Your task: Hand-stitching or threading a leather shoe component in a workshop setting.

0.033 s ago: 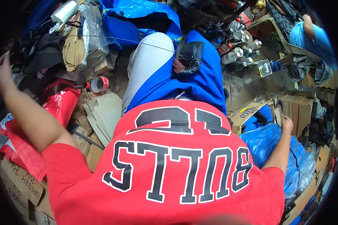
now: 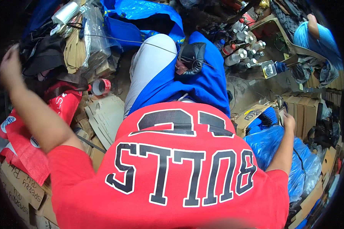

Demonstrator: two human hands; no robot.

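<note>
Now: black thing, maybe a shoe [image 2: 195, 51], on your lap [image 2: 202, 87] | thin cord [image 2: 133, 41] pulled long — looks part done, cord not tucked in | left hand [image 2: 11, 66] blurry, right hand [image 2: 289, 123] by box [image 2: 244, 121] — can't tell either grip

Stretches the bare left forearm [image 2: 40, 114] far outward and upward to a blurred left hand [image 2: 10, 68] of indistinct grip, and holds the bare right forearm [image 2: 284, 152] steeply raised on the opposite side, leaning slightly outward to a right hand [image 2: 289, 123] likewise unclear in grip.
</note>
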